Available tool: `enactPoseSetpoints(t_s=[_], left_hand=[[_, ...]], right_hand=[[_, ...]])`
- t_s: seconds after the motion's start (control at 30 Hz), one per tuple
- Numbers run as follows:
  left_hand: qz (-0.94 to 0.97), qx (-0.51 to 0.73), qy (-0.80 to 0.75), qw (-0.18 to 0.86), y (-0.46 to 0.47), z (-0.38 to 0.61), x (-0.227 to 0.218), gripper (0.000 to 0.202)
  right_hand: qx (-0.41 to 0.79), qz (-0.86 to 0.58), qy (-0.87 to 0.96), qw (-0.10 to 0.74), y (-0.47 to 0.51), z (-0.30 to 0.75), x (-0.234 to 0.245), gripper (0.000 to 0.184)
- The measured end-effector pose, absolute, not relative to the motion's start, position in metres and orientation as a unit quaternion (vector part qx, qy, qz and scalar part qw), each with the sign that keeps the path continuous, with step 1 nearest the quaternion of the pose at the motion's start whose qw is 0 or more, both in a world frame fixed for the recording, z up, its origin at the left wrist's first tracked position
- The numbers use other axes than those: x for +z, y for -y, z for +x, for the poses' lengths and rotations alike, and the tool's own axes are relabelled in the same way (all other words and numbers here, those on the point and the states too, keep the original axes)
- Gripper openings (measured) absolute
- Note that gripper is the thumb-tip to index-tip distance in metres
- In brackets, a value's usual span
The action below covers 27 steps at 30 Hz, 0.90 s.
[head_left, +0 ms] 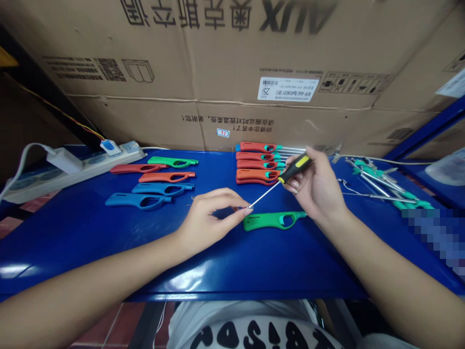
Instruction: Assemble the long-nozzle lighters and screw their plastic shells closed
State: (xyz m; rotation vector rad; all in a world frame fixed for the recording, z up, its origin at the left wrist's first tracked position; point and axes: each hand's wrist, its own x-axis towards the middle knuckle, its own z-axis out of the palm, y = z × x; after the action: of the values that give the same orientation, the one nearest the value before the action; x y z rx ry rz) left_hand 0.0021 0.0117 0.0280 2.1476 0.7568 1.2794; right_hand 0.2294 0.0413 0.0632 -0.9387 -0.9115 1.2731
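The green lighter (260,222) lies on the blue table (203,271) at our clock's centre; from two o'clock our right hand (321,186) grips the screwdriver (298,166) by its handle, and from nine our left hand (210,215) pinches its tip, though we cannot tell whether something tiny sits there too. If we push off-axis, the slim shaft could skid into our fingertips, and a loose pinch could drop any small part toward six o'clock.
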Motion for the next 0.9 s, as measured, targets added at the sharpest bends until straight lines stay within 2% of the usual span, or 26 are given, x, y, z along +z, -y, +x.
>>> enactPoseSetpoints(t_s=[0.5,0.67,0.8,0.9], left_hand=[[0.798,0.468,-0.275,0.261,-0.013,0.001,0.026,0.002],[0.802,0.457,-0.276,0.267,-0.013,0.002,0.025,0.001],[0.805,0.443,-0.275,0.284,-0.013,0.003,0.022,0.002],[0.803,0.426,-0.281,0.309,-0.013,0.005,0.018,0.004]], right_hand=[[0.524,-0.404,0.400,0.635,-0.040,0.228,0.063,0.043],[0.437,-0.418,0.439,0.664,-0.037,0.224,0.064,0.052],[0.362,-0.411,0.506,0.666,-0.034,0.225,0.061,0.050],[0.348,-0.399,0.544,0.651,-0.029,0.226,0.061,0.049]])
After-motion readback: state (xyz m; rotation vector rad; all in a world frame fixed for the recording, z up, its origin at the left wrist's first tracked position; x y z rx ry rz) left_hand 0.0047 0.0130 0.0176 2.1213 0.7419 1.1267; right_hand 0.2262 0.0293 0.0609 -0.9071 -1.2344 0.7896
